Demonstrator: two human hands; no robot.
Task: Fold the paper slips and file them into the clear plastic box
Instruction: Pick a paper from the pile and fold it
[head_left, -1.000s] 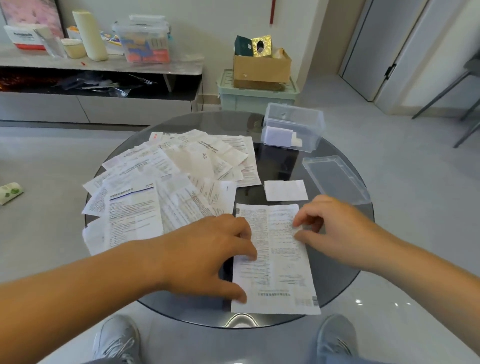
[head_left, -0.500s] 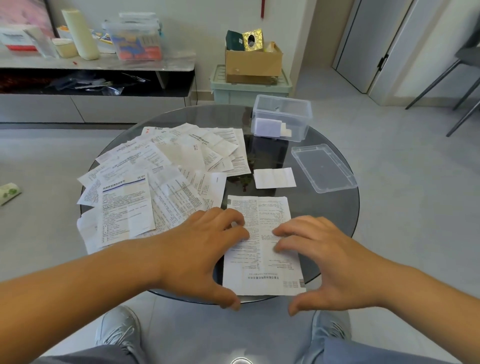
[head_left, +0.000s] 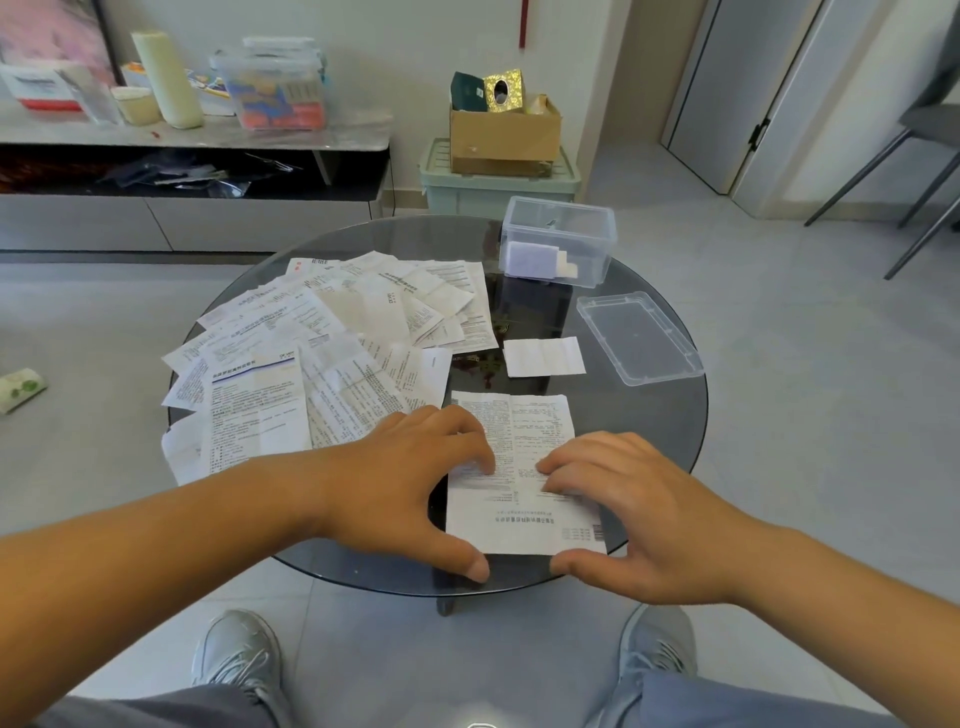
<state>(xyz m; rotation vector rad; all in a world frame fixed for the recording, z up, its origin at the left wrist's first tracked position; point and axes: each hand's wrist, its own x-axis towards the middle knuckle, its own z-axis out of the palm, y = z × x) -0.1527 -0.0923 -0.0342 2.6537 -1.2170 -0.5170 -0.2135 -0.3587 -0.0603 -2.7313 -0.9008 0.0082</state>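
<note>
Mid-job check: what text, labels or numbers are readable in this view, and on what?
Nothing can be quoted with confidence.
Nearest slip: dense print and a barcode, too small to read.
Blue-lined sheet in the pile: bold heading, blurred.
Red and white box on the shelf: dark wording, blurred.
Clear plastic box and lid: no label visible.
</note>
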